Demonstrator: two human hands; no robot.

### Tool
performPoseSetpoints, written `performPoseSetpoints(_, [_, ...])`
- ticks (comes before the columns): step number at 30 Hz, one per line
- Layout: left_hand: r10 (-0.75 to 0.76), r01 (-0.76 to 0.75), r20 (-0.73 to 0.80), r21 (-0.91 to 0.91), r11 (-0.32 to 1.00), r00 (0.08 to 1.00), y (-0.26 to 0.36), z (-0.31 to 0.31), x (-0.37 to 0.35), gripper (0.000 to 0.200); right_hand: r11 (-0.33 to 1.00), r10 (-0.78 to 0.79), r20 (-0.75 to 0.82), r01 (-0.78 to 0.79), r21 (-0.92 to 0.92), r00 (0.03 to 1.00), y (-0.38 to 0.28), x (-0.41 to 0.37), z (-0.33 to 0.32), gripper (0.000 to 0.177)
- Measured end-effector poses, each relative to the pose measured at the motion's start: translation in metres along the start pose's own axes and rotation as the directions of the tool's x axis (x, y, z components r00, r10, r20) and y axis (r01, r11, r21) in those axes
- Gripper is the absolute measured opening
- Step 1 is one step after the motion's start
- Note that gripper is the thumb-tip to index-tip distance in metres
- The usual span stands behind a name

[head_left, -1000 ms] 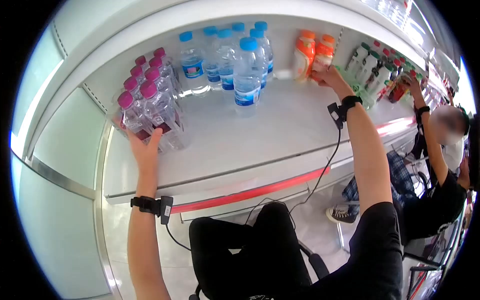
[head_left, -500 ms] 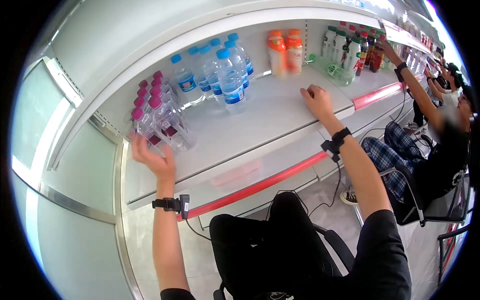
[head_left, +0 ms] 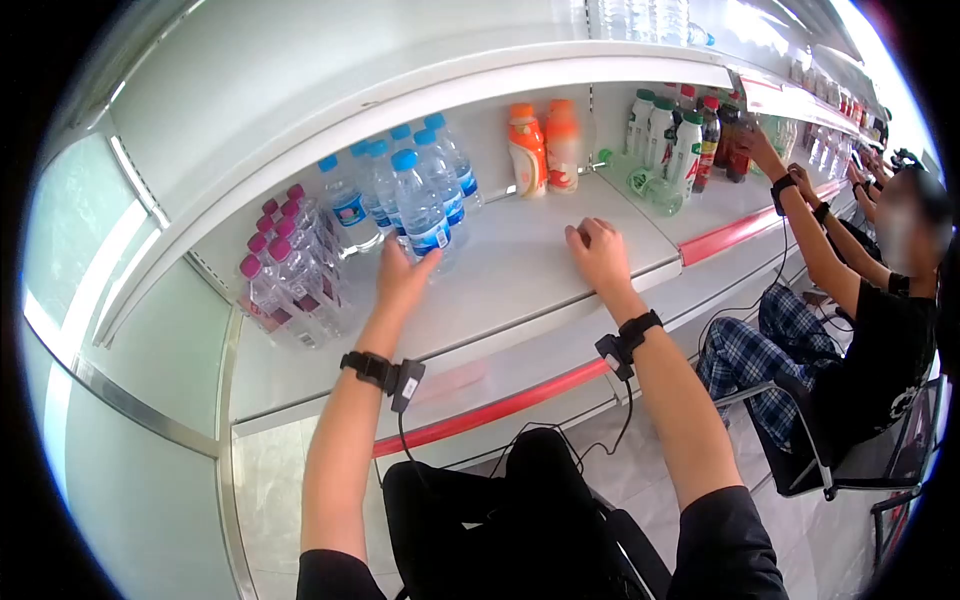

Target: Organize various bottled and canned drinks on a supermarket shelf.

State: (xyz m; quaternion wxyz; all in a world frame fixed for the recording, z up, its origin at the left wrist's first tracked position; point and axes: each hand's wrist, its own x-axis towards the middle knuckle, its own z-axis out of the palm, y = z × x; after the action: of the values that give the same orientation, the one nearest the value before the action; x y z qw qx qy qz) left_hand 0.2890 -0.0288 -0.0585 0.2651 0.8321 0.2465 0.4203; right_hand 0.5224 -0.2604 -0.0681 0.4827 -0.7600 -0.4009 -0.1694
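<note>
**White shelf (head_left: pixel 520 275): left hand (head_left: pixel 405 278) at water bottle (head_left: pixel 421 212), right hand (head_left: pixel 598 255) resting**

Left hand is raised to the shelf with fingers spread. The thumb lies on one side of the bottle's foot and the fingers on the other, touching it. This blue-capped water bottle stands upright at the front of a cluster of like bottles, towards the left-centre of the shelf.

Right hand rests knuckles-up on bare shelf near the front edge, well apart from the bottle. Its fingers are curled under and pressed together, and it holds nothing.

Pink-capped bottles (head_left: pixel 285 275) stand grouped at the far left. Two orange bottles (head_left: pixel 527 150) stand at the back wall, right of the water. Green-capped bottles (head_left: pixel 665 135) stand further right.

A black strap with a cable is on each wrist. A co-worker's hand (head_left: pixel 755 145) reaches dark bottles at the far right.
</note>
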Motion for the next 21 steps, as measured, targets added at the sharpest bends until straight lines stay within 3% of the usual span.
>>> performPoseSetpoints(1, [-0.044,0.052,0.053,-0.155,0.986,0.998,0.004,0.002,0.005,0.077,1.0,-0.015,0.0,0.015,0.009,1.0,0.001,-0.003,0.0,0.03])
performPoseSetpoints(2, [-0.099,0.097,-0.052,-0.043,0.994,0.994,-0.008,0.011,0.011,0.074,1.0,-0.008,0.007,0.008,0.007,1.0,0.001,-0.005,0.0,0.03])
performPoseSetpoints(5, [-0.186,0.179,0.057,0.103,0.978,0.981,0.026,0.002,0.008,0.068,0.999,-0.008,-0.024,0.01,0.048,1.0,0.0,-0.003,0.001,0.03])
performPoseSetpoints(6, [-0.149,0.148,-0.004,0.131,0.98,0.989,0.03,0.006,0.005,0.065,0.999,-0.006,-0.037,0.008,0.047,0.999,0.001,-0.003,0.002,0.03])
performPoseSetpoints(10, [-0.157,0.156,0.0,0.079,0.985,0.988,0.039,0.01,0.002,0.064,0.999,-0.004,-0.029,0.005,0.043,1.0,0.004,-0.002,0.002,0.033])
performPoseSetpoints(13, [-0.142,0.14,0.002,0.169,0.976,0.99,0.043,0.013,0.004,0.06,0.996,0.067,0.034,-0.069,0.054,0.997,-0.001,-0.002,-0.002,0.036])
performPoseSetpoints(15, [-0.274,0.264,0.16,0.085,0.961,0.948,0.047,0.017,0.008,0.058,0.997,0.058,0.054,-0.061,0.057,0.997,-0.002,-0.001,-0.003,0.037])
performPoseSetpoints(19, [-0.262,0.263,0.214,0.023,0.964,0.941,0.06,0.037,0.003,0.056,0.991,0.098,0.084,-0.105,0.085,0.992,-0.002,-0.004,-0.005,0.038])
performPoseSetpoints(21, [-0.058,0.064,0.147,-0.036,0.997,0.987,0.066,0.049,0.001,0.062,0.992,0.088,0.075,-0.094,0.079,0.993,0.0,-0.004,-0.004,0.038])
